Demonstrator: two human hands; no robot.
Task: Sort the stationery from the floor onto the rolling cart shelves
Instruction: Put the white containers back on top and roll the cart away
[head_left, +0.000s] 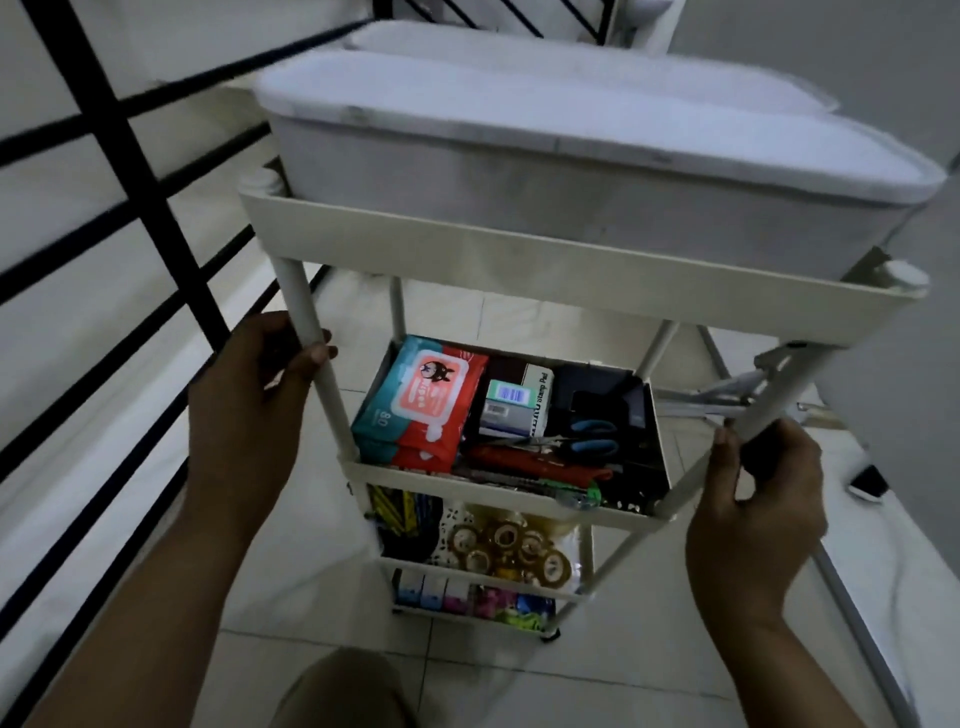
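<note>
The left hand wraps its fingers around the near-left post of the rolling cart, and the right hand is closed around the near-right post, both just below the top tray. Between the two hands, on the cart's second shelf, lie packs of wet wipes, a stamp pad box, blue-handled scissors and a red pouch. The cart's third shelf holds tape rolls; the small coloured items on the bottom shelf are too blurred to name. A lidded white bin fills the top tray. The cart's wheels are mostly hidden, and a dark object right of the cart is unclear.
</note>
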